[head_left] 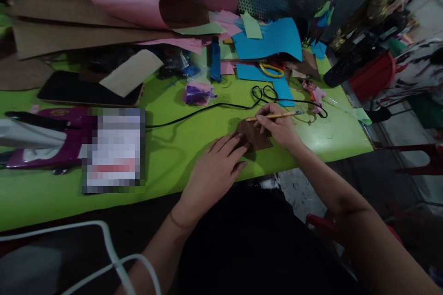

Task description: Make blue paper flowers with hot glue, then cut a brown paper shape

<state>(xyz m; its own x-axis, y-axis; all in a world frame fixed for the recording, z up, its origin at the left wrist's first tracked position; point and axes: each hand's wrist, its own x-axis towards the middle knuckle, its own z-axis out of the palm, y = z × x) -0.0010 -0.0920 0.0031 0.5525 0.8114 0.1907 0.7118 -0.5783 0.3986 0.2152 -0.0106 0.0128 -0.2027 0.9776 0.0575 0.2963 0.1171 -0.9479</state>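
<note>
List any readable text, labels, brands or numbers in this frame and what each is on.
None can be read.
Pixelated card on the green table: blurred out, unreadable.
Round mark on the purple tool: too small and dim to read.
Pencil in the right hand: no print visible.
Brown paper piece under the left hand: blank.
Coloured sheets and dark phone: no lettering.

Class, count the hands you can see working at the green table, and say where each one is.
2. The left hand lies flat, its fingertips pressing the brown paper piece. The right hand holds a pencil over that piece, near the table's front edge.
</note>
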